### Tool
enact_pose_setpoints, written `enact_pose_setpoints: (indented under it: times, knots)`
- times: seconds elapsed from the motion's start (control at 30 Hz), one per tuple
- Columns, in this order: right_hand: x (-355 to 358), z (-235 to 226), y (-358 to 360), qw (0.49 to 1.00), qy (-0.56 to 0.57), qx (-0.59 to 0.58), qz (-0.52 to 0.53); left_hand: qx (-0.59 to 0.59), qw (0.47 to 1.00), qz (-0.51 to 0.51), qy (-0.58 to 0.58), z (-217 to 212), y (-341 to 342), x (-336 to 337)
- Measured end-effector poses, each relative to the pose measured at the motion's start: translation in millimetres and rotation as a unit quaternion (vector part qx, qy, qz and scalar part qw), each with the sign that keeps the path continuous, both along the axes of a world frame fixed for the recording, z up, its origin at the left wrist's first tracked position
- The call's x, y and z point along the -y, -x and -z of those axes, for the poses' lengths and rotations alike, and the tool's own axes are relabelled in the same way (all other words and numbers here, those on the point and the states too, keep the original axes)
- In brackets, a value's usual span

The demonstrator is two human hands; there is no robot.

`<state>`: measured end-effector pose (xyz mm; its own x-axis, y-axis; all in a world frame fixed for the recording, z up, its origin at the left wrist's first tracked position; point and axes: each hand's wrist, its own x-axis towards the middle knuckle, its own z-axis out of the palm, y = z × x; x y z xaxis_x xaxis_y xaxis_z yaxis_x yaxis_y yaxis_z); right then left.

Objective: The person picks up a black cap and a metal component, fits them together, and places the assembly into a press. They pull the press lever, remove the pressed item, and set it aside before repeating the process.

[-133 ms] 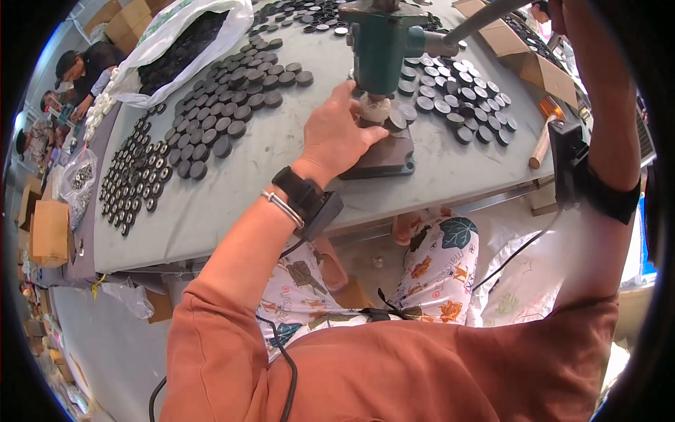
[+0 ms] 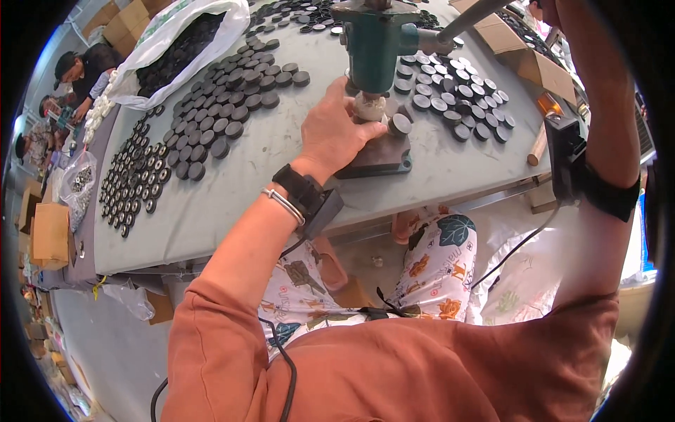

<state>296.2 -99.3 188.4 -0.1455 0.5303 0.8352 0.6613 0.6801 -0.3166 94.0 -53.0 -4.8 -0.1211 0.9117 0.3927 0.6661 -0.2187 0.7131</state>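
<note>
My left hand (image 2: 333, 132) reaches in under the green lever press (image 2: 374, 60), thumb and fingers curved around the pale lump (image 2: 370, 107) at the lower end of its ram. Whatever those fingers grip there is hidden behind the hand. Just right of the thumb, a black disc-shaped cap (image 2: 400, 124) sits tilted above the dark press base (image 2: 373, 158). My right arm (image 2: 610, 119) is raised at the right edge, towards the top. Its hand lies outside the picture, near where the press's metal lever (image 2: 472, 24) leaves the frame.
Black caps (image 2: 218, 109) spread left of the press, with smaller ringed parts (image 2: 137, 176) beyond. More caps (image 2: 460, 98) lie right, beside a hammer (image 2: 540, 141) and a cardboard box (image 2: 538, 67). A white bag (image 2: 211, 53) of black parts stands far left. People work beyond.
The black cap beside my left thumb has shifted slightly and now stands more tilted. The whole view has moved a little; my left hand stays at the press.
</note>
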Motion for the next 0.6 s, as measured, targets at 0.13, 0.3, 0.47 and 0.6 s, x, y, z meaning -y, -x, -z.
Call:
enact_pose_setpoints:
  times: [0.13,0.3,0.47,0.6]
  knots:
    - [-17.1,-7.5,-41.8,0.997,0.015,0.020,0.070,0.040,0.998,0.038,0.002,-7.0,-21.7,-6.2]
    - [3.7,29.2,-13.1,1.000,0.014,-0.003,0.017,0.043,0.999,0.001,0.017,4.0,2.5,2.2]
    - [40.1,83.7,-29.1,0.990,0.069,0.006,-0.119,0.045,0.997,0.029,-0.063,7.3,8.2,8.6]
    - [35.8,148.5,-32.3,0.979,0.019,-0.047,-0.196,0.015,0.998,-0.037,-0.038,3.0,41.0,33.8]
